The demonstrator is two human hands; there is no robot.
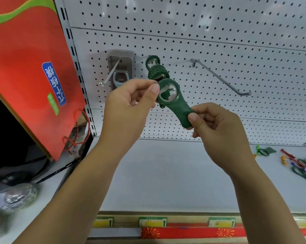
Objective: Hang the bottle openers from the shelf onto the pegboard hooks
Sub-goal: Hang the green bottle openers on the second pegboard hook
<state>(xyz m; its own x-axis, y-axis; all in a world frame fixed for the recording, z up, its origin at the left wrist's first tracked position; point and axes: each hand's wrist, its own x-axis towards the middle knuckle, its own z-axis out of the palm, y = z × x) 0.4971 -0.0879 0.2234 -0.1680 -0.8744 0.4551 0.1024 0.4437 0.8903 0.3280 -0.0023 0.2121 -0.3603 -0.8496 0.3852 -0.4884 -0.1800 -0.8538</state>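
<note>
Green bottle opener (181,107) pinched at its ring by my left hand (129,103), at its handle by my right hand (217,127), before the pegboard (219,41).

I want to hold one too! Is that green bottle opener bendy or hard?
Probably hard: the green bottle opener looks thick and straight, with metal inside its ring. Its bumpy rim likely helps grip. Probably light, since the right hand pinches it with fingertips only.

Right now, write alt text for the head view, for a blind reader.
Two hands hold a green bottle opener at a pegboard: the left hand pinches its ring head, the right hand its handle, a hook tip showing through the ring. Green openers hang on that hook; loose openers lie on the shelf.
</note>
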